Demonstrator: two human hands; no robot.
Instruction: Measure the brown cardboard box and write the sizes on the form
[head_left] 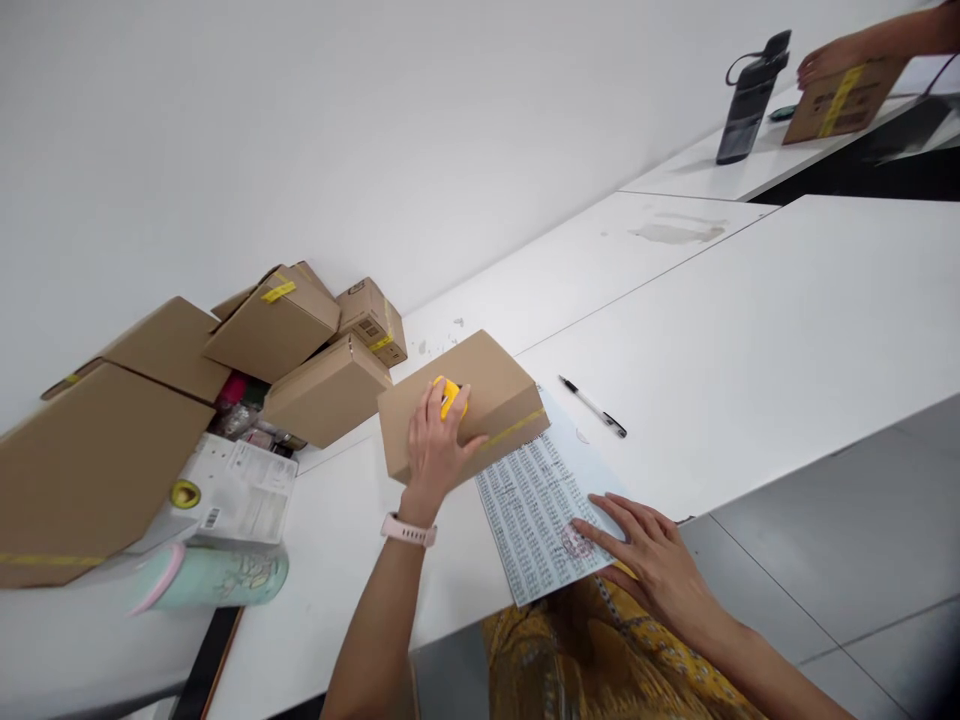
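In front of me a closed brown cardboard box [486,378] lies on the white table, partly over a printed sheet. My left hand [436,440], with a pink band at the wrist, rests on the box. Its fingers are closed around a small yellow object [451,397], mostly covered, whose kind I cannot make out. My right hand [651,560] lies with fingers spread on the lower right part of the light blue printed sheet [536,510], beside a round reddish stamp. A black-and-clear pen [592,406] lies right of the box.
Several cardboard boxes [274,325] are piled on the left against the wall. By them are a white package [244,490] and a mint-green tumbler [214,576]. Far right, a dark water bottle [748,100] stands near another person's hand [832,58] on a taped box [844,105].
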